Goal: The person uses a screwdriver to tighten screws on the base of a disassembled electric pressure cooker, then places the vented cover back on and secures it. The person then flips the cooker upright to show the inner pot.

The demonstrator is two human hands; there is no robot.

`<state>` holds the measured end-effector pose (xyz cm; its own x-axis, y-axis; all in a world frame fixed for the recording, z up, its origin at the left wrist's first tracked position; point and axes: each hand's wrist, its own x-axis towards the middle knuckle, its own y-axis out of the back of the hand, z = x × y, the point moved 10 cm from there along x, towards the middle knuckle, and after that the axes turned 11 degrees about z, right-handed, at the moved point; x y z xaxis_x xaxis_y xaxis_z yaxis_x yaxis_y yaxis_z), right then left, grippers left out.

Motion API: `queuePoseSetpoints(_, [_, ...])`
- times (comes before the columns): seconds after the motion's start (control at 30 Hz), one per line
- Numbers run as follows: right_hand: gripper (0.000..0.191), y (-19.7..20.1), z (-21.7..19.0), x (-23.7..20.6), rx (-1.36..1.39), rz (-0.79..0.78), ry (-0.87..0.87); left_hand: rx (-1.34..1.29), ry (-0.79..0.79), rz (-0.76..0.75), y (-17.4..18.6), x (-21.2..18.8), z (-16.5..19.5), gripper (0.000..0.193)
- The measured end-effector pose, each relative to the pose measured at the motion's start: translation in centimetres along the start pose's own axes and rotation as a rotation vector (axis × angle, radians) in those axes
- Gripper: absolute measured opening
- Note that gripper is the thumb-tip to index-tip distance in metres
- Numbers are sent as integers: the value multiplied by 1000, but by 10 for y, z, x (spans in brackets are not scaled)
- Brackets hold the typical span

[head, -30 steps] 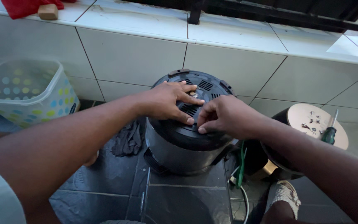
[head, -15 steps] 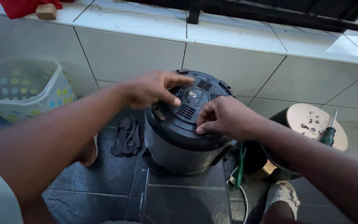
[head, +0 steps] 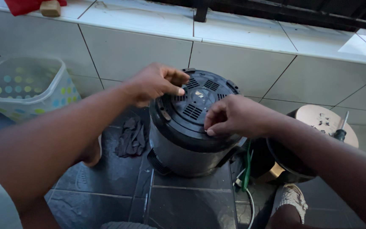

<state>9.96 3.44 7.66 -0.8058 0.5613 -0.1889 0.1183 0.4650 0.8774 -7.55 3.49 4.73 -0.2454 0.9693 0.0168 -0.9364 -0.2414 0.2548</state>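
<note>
Head view: left hand [head: 155, 82] and right hand [head: 234, 116], fingers curled and pinching, press on the vented black underside of an upturned round appliance [head: 187, 131].

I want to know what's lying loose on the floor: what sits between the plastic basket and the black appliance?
In the head view, a crumpled dark cloth lies on the floor tiles between the basket and the appliance.
</note>
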Motion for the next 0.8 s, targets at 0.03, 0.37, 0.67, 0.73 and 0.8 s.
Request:
queuePoseSetpoints(0.03, [19,-1,1,0,4,-6,-5,43,-23,10,-1,0,1,60])
queuePoseSetpoints(0.37, [24,-1,8,1,-45,24,-22,544,-204,80,-14,-18,23,64])
queuePoseSetpoints(0.67, [20,-5,13,-1,33,81,-51,390,-23,77,-18,-31,26,61])
queuePoseSetpoints(0.73, [20,-3,12,-2,56,102,-37,467,-58,91,-18,-31,31,59])
queuePoseSetpoints(0.8, [21,-1,11,-4,74,119,-25,485,-16,74,-21,-31,25,57])
